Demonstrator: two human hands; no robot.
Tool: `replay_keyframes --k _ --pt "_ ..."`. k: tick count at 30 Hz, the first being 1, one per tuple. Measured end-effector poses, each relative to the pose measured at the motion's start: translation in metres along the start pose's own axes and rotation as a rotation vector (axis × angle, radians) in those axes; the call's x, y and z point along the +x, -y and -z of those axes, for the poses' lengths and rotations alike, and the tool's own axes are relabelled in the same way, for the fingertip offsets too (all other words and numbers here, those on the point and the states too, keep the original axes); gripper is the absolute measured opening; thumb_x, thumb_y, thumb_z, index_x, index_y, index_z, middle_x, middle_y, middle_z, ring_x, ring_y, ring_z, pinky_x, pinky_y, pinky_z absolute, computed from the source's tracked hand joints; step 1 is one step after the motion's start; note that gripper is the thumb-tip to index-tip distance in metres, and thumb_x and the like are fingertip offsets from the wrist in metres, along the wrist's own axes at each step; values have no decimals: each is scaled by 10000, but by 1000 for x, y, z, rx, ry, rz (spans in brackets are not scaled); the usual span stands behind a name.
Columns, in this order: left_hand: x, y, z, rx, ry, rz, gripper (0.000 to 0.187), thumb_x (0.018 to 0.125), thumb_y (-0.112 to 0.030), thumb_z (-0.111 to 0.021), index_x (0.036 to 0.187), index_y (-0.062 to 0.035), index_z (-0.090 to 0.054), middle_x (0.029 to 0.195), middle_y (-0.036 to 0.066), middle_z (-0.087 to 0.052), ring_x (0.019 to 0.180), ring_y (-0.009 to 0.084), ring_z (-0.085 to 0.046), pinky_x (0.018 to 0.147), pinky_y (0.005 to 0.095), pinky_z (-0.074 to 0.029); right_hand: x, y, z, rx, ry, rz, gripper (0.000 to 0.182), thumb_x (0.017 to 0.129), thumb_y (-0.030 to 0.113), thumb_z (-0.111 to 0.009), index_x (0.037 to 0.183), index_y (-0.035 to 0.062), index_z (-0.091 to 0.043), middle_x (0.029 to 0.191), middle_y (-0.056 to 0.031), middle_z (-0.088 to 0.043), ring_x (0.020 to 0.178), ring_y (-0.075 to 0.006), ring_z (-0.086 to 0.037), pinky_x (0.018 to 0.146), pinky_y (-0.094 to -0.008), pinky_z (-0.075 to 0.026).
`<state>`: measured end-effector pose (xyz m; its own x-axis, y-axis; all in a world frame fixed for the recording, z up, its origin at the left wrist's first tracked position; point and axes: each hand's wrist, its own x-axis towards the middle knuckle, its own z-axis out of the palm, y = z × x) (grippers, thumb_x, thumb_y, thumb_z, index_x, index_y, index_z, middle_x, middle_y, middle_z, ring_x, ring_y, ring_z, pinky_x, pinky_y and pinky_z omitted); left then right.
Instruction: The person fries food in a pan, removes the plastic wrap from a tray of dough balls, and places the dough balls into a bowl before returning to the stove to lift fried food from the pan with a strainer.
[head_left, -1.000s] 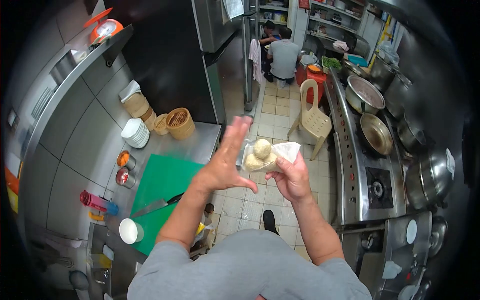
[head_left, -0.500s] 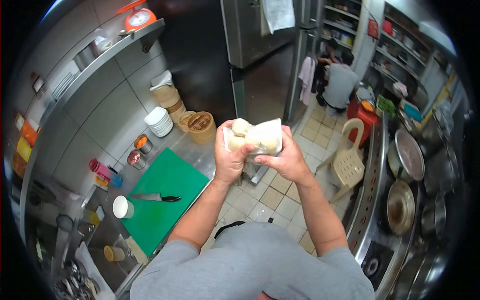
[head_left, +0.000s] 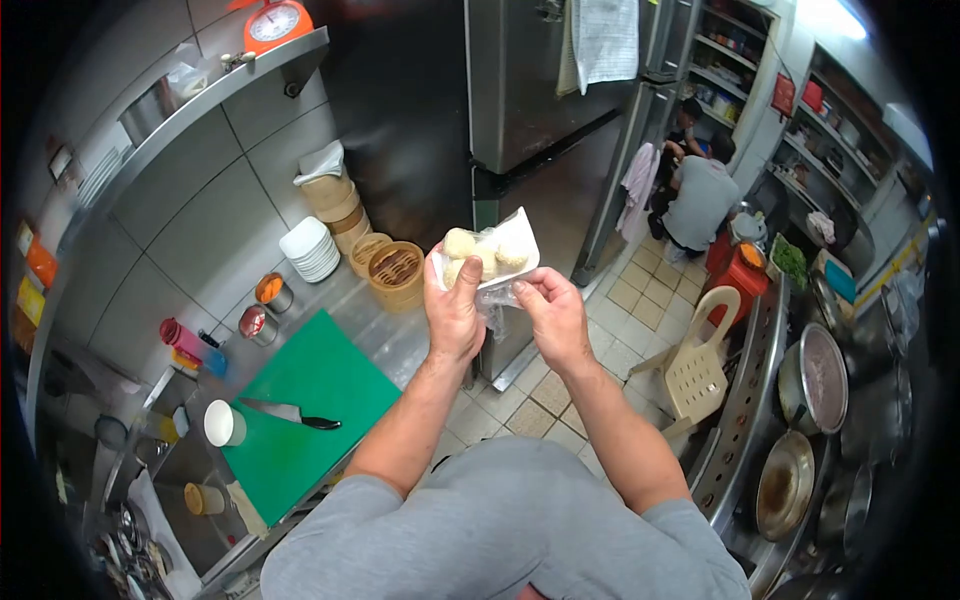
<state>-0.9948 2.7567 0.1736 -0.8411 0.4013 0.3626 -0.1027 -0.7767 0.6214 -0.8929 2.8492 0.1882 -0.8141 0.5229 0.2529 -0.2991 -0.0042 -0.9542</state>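
My left hand [head_left: 452, 325] grips a white foam tray [head_left: 519, 236], its thumb over the near edge. Several pale round dough balls [head_left: 459, 242] sit on the tray, which is tilted toward me. Clear plastic wrap [head_left: 495, 312] hangs crumpled from the tray's lower side. At that lower right corner, my right hand [head_left: 556, 318] pinches the wrap between thumb and fingers. Both hands are in mid-air in front of the steel fridge.
On the left counter lie a green cutting board [head_left: 310, 400], a knife [head_left: 285, 411] and a white cup [head_left: 224, 424]. Bamboo steamers [head_left: 396, 275] and stacked plates [head_left: 310, 250] stand behind. Rightward are a plastic chair [head_left: 694, 375], pots on the stove [head_left: 785, 485] and crouching people [head_left: 700, 205].
The tray has moved slightly left and tilted. My right hand has left the tray's right side and now pulls at the plastic wrap below it. The view has shifted a little.
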Motion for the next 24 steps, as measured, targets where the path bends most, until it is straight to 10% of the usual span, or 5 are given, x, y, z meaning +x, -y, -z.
replay_keyframes --k 13,16,18,21,24 --pt "-3 39 -14 141 -377 -378 510 988 -173 -672 1384 -69 -367 1305 109 -535 1193 232 -572 1004 412 -515 59 -99 38 -73 385 211 175 930 -34 -610 1059 40 -518 946 -9 -586 761 -54 -549 646 -232 -471" --pt "-14 49 -19 312 -444 -494 556 990 -171 -670 1415 -63 -328 1328 116 -506 1207 232 -551 1015 406 -501 46 -61 35 17 506 -50 118 949 19 -628 1019 34 -534 967 -17 -611 825 -79 -599 637 -289 -513" --pt "-24 57 -19 376 -487 -532 630 964 -118 -704 1431 -62 -285 1340 129 -483 1222 207 -520 1027 361 -475 45 -53 38 -59 597 -88 110 931 30 -640 990 15 -548 955 -75 -654 824 -160 -657 639 -364 -542" --pt "-49 49 -33 426 -553 -443 526 968 -116 -693 1382 -29 -381 1256 116 -566 1157 202 -576 1013 360 -489 34 -60 34 -255 696 474 137 820 -15 -592 951 22 -581 958 -187 -647 884 -411 -619 780 -472 -518" --pt "-77 45 -15 421 -532 -294 457 1022 -251 -614 1393 -30 -465 1282 126 -624 1160 254 -618 1011 412 -502 20 -42 28 -361 869 592 136 836 20 -567 970 21 -587 995 -186 -646 991 -401 -605 841 -488 -493"
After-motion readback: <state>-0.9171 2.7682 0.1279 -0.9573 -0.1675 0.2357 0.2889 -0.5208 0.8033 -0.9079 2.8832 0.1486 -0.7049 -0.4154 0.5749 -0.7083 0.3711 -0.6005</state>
